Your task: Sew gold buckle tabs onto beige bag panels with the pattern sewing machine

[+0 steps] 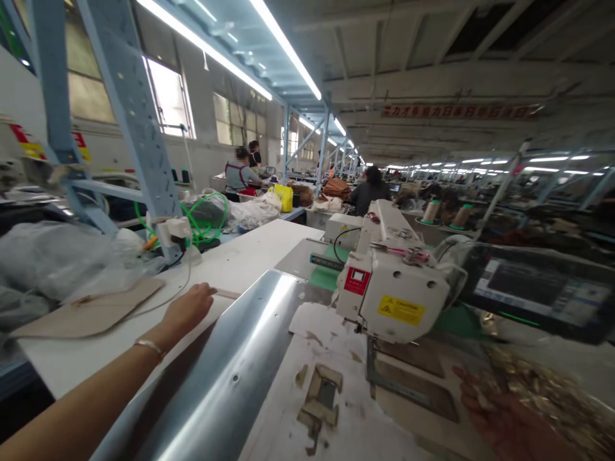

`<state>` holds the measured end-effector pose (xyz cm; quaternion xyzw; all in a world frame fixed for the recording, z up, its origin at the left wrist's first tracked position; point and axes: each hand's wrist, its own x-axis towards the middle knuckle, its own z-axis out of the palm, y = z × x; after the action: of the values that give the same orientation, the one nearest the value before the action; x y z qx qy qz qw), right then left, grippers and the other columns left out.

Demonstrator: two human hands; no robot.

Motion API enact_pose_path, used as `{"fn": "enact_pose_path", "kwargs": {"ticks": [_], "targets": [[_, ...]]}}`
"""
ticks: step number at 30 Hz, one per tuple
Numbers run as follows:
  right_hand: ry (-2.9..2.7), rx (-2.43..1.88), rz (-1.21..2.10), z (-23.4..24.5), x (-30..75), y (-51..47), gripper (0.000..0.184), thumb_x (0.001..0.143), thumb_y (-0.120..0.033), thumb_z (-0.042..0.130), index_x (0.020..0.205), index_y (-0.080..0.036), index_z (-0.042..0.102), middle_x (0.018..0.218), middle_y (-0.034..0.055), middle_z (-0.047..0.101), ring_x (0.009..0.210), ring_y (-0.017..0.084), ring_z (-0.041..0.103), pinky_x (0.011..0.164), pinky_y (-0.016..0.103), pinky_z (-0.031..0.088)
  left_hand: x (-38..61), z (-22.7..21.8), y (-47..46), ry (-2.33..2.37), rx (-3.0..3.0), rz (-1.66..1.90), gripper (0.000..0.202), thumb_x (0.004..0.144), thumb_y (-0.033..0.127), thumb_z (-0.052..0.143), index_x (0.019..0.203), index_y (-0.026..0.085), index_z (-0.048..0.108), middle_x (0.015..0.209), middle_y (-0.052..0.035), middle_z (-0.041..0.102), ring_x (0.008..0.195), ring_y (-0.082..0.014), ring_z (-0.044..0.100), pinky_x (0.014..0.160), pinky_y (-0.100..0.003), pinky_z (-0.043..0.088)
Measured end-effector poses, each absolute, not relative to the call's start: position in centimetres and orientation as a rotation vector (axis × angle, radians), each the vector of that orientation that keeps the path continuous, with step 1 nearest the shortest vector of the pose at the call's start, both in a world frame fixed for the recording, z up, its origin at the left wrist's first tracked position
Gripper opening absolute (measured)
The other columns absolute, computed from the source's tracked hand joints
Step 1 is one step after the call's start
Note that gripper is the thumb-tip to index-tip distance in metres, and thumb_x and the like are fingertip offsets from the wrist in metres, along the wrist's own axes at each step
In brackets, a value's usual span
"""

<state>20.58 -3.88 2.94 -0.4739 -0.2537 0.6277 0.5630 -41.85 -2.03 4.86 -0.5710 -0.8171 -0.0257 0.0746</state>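
Note:
My left hand, with a bracelet at its wrist, reaches over the white table. Its fingers are closed at the end of a narrow beige fabric strip. At the lower right, my right hand is dim and smeared; it is beside a beige fabric piece under the sewing machine's clamp frame. Whether it grips anything does not show. The machine head stands between the hands, above a pale plate with a taped cutout.
A shiny metal sheet slopes between left arm and machine. A larger beige piece lies left, near plastic bags and a blue post. A control screen stands right. People are farther back.

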Motion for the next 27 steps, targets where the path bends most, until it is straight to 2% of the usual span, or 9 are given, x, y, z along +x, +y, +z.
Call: {"fn": "enact_pose_path", "kwargs": {"ticks": [2, 4, 9, 11, 14, 16, 20, 24, 27], "targets": [[-0.515, -1.123, 1.579, 2.4, 21.1, -3.1, 0.035, 0.062, -0.004, 0.073, 0.095, -0.017, 0.070, 0.091, 0.0091, 0.073, 0.071, 0.020, 0.069, 0.058, 0.029, 0.061, -40.2, 5.1, -2.7, -2.483, -1.685, -0.196, 0.034, 0.096, 0.022, 0.030, 0.115, 0.013, 0.057, 0.121, -0.0150, 0.063, 0.099, -0.0274, 0.067, 0.080, -0.036, 0.051], [-0.468, -1.096, 1.662, 2.2, 21.1, -3.2, 0.033, 0.066, -0.010, 0.071, 0.098, -0.018, 0.071, 0.092, 0.0090, 0.073, 0.071, 0.019, 0.069, 0.058, 0.028, 0.061, -37.2, 5.4, -3.4, -2.449, -1.787, -0.300, 0.031, 0.095, 0.023, 0.032, 0.114, 0.016, 0.055, 0.119, -0.0116, 0.064, 0.100, -0.0272, 0.067, 0.081, -0.036, 0.050], [-0.406, -1.072, 1.653, 3.2, 19.7, -4.7, 0.022, 0.072, -0.014, 0.065, 0.092, -0.017, 0.073, 0.072, 0.0059, 0.067, 0.054, 0.012, 0.059, 0.037, 0.017, 0.046, -26.0, 5.8, -5.8, -2.063, -2.321, -0.437, 0.025, 0.093, 0.020, 0.038, 0.111, 0.017, 0.055, 0.102, -0.0081, 0.068, 0.094, -0.0244, 0.067, 0.085, -0.036, 0.051], [-0.449, -1.032, 1.615, 3.5, 19.3, -4.9, 0.026, 0.068, -0.008, 0.066, 0.092, -0.015, 0.073, 0.073, 0.0049, 0.067, 0.060, 0.012, 0.062, 0.048, 0.016, 0.053, -21.3, 5.8, -6.6, -1.927, -2.508, -0.500, 0.024, 0.095, 0.020, 0.039, 0.113, 0.017, 0.054, 0.105, -0.0085, 0.068, 0.094, -0.0233, 0.068, 0.085, -0.035, 0.052], [-0.560, -1.014, 1.551, 3.1, 19.0, -4.9, 0.022, 0.066, -0.008, 0.073, 0.087, -0.017, 0.073, 0.077, 0.0033, 0.067, 0.067, 0.012, 0.065, 0.059, 0.018, 0.058, -14.6, 6.0, -7.3, -1.764, -2.756, -0.530, 0.025, 0.099, 0.020, 0.039, 0.120, 0.019, 0.052, 0.110, -0.0086, 0.070, 0.096, -0.0220, 0.070, 0.085, -0.033, 0.054], [-0.670, -1.046, 1.510, 2.6, 18.8, -5.1, 0.024, 0.065, -0.014, 0.080, 0.089, -0.017, 0.074, 0.081, 0.0034, 0.069, 0.070, 0.013, 0.066, 0.065, 0.020, 0.060, -10.6, 6.2, -7.5, -1.686, -2.843, -0.477, 0.024, 0.101, 0.022, 0.040, 0.122, 0.021, 0.052, 0.108, -0.0072, 0.071, 0.092, -0.0222, 0.072, 0.080, -0.033, 0.056], [-0.898, -1.123, 1.375, 1.9, 18.0, -5.7, 0.039, 0.061, -0.034, 0.090, 0.094, -0.019, 0.074, 0.089, 0.0045, 0.073, 0.077, 0.017, 0.069, 0.075, 0.028, 0.060, -4.4, 6.5, -7.3, -1.561, -2.823, -0.373, 0.020, 0.101, 0.022, 0.041, 0.116, 0.020, 0.054, 0.097, -0.0069, 0.073, 0.081, -0.0256, 0.074, 0.068, -0.035, 0.059], [-1.156, -1.209, 1.167, 1.5, 17.3, -5.8, 0.042, 0.065, -0.046, 0.084, 0.095, -0.020, 0.069, 0.088, 0.0040, 0.073, 0.079, 0.019, 0.070, 0.079, 0.033, 0.059, -1.1, 6.4, -6.7, -1.515, -2.802, -0.260, 0.016, 0.099, 0.016, 0.044, 0.112, 0.014, 0.053, 0.088, -0.0109, 0.072, 0.085, -0.0261, 0.075, 0.071, -0.034, 0.059], [-1.388, -1.291, 0.939, 1.1, 17.2, -5.8, 0.035, 0.075, -0.047, 0.071, 0.096, -0.021, 0.063, 0.085, 0.0048, 0.073, 0.073, 0.021, 0.070, 0.073, 0.036, 0.058, 0.1, 6.2, -6.4, -1.562, -2.803, -0.186, 0.017, 0.100, 0.015, 0.043, 0.114, 0.013, 0.052, 0.092, -0.0135, 0.072, 0.090, -0.0245, 0.075, 0.075, -0.032, 0.059]]}}
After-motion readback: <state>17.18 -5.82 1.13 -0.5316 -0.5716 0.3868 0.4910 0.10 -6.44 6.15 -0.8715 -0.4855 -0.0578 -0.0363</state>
